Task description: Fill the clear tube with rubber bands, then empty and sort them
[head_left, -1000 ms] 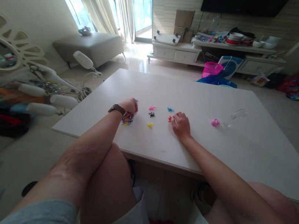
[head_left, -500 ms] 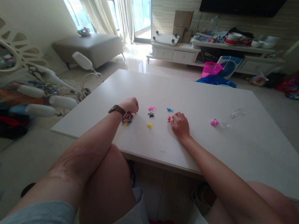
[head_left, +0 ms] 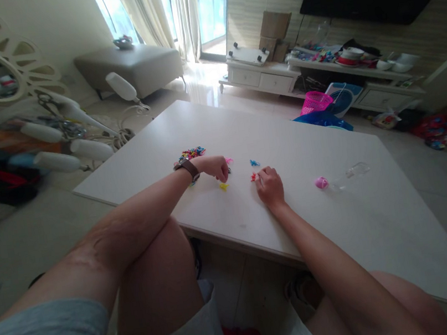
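Small coloured pieces that look like elastic bands lie on the white table (head_left: 240, 224). My left hand (head_left: 215, 167) has closed fingers, pointing down between the pink bands (head_left: 228, 160) and the yellow bands (head_left: 223, 187). It partly hides the black bands (head_left: 229, 170); whatever is in its fingertips is too small to make out. Behind my left wrist lies a mixed-colour heap of bands (head_left: 194, 153), partly covered. My right hand (head_left: 269, 186) rests on the table, its fingers curled together at the red bands (head_left: 253, 176). Beyond it are the blue bands (head_left: 254, 162).
A clear plastic bottle (head_left: 356, 170) with a pink cap piece (head_left: 321, 183) is on the table's right side. Past the far edge stand a pink basket (head_left: 315, 101) and a low TV cabinet (head_left: 273, 81). A white multi-armed lamp (head_left: 90, 149) lies off the left edge.
My left hand has moved right, from the mixed heap to the black and yellow bands, uncovering more of the heap. My right hand stays at the red bands.
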`<state>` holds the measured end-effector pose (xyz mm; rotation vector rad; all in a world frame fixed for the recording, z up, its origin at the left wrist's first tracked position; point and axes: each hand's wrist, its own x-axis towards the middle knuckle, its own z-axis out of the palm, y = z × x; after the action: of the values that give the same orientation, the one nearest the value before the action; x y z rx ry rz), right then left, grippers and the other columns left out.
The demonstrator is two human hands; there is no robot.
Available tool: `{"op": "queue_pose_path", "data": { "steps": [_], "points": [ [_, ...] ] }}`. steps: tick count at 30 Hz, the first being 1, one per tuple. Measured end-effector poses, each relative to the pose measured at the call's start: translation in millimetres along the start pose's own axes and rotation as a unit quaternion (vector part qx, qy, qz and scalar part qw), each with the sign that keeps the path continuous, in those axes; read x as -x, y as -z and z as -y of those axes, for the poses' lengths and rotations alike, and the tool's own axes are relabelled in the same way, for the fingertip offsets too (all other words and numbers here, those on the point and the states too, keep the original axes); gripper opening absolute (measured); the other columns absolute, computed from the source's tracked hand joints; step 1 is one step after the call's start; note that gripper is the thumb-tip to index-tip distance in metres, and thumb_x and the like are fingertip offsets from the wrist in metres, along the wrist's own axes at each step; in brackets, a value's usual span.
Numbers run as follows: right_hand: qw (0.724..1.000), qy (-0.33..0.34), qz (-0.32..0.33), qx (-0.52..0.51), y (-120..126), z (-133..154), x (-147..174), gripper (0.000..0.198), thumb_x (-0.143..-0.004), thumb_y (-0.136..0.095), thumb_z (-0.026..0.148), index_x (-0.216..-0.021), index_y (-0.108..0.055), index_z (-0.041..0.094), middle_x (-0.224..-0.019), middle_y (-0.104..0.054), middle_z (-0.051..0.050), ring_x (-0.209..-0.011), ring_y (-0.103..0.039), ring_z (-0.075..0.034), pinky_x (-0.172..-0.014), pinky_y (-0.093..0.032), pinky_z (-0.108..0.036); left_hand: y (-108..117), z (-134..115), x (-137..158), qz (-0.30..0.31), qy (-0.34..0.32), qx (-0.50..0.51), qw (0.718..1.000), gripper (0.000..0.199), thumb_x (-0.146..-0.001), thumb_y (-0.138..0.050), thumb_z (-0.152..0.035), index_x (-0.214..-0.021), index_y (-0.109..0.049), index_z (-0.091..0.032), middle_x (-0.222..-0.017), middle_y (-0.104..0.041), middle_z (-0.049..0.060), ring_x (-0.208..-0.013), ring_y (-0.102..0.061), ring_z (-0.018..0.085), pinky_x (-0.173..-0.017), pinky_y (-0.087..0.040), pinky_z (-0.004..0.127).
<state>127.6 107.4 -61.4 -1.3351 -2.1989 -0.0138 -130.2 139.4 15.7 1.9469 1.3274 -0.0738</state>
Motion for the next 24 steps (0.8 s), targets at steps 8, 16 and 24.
{"op": "queue_pose_path", "data": {
  "steps": [8, 16, 24],
  "points": [
    [1.0, 0.001, 0.0, -0.007, -1, -1, -1, 0.023, -0.098, -0.044, 0.022, -0.087, -0.064, 0.021, -0.1, -0.063, -0.008, -0.094, -0.051, -0.024, -0.082, -0.04, -0.035, 5, -1, 5, 0.007, 0.019, 0.002, 1.0, 0.024, -0.066, -0.075, -0.029, -0.085, -0.082, -0.017, -0.071, -0.074, 0.003, -0.069, -0.064, 0.014, -0.061, -0.043, 0.02],
    [1.0, -0.003, 0.0, -0.01, -1, 0, -1, 0.025, -0.098, -0.043, 0.022, -0.085, -0.064, 0.021, -0.099, -0.062, -0.009, -0.093, -0.051, -0.024, -0.08, -0.04, -0.035, 32, 40, 35, -0.055, 0.17, 0.013, 0.984, 0.016, -0.053, -0.083, -0.029, -0.063, -0.077, -0.019, -0.057, -0.067, 0.003, -0.06, -0.06, 0.016, -0.057, -0.045, 0.023],
    [1.0, -0.003, 0.0, -0.018, 1, 1, -1, 0.024, -0.097, -0.043, 0.022, -0.084, -0.064, 0.021, -0.098, -0.062, -0.009, -0.093, -0.051, -0.024, -0.081, -0.04, -0.035, 21, 42, 33, -0.005, 0.261, -0.031, 0.965, 0.017, -0.046, -0.084, -0.018, -0.054, -0.069, -0.015, -0.049, -0.062, 0.005, -0.061, -0.062, 0.02, -0.061, -0.05, 0.027]
  ]
}}
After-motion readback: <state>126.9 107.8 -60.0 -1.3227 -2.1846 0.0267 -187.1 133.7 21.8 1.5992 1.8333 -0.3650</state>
